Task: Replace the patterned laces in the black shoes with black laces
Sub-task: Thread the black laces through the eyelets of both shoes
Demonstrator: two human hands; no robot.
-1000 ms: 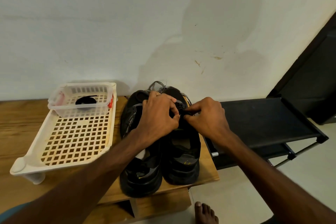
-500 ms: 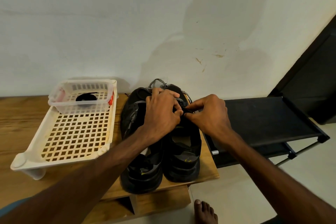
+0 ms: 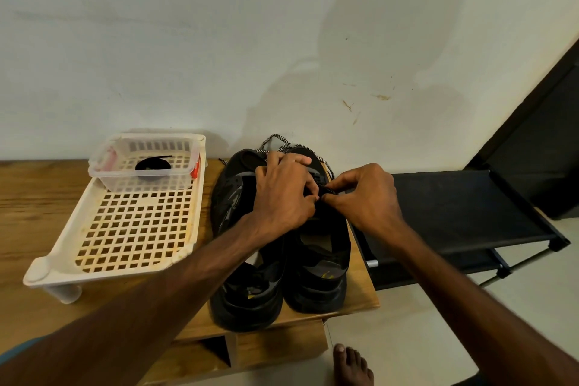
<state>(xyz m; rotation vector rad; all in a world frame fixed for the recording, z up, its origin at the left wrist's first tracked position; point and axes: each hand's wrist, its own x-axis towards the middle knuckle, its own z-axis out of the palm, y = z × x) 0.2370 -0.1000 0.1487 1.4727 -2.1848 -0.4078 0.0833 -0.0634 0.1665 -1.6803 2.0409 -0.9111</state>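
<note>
Black shoes, matte, paired; fingers of left hand and right hand pinch black lace.

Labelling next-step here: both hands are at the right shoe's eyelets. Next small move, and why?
Probably draw the black lace through the eyelet: left hand and right hand both pinch it over the right shoe; patterned laces lie behind the shoes.
</note>
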